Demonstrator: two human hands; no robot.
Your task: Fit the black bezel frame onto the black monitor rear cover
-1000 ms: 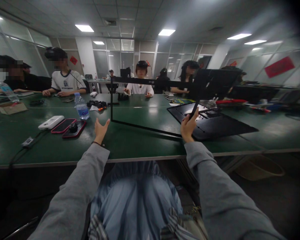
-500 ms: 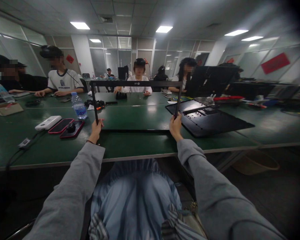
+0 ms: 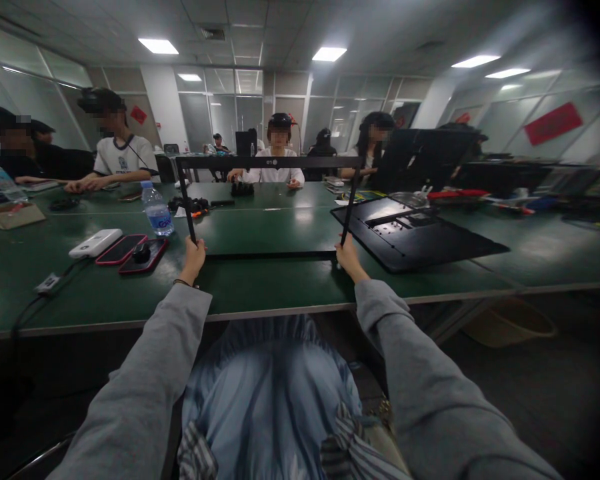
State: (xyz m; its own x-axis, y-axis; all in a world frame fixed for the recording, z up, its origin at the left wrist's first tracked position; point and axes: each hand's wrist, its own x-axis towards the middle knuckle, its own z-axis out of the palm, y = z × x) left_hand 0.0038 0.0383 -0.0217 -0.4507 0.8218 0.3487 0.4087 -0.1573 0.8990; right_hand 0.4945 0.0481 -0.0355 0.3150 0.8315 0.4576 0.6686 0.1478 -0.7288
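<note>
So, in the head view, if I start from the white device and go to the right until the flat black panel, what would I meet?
White device, red-edged phones, water bottle, left hand, lower bar of the black frame, right hand, flat black panel.

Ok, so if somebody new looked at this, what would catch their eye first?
Probably the thin black frame, held roughly upright in the middle, its sides gripped by the left hand and right hand. Next, perhaps, the big dark panel lying on the green table to the right, then the blue-capped bottle standing to the left.
</note>
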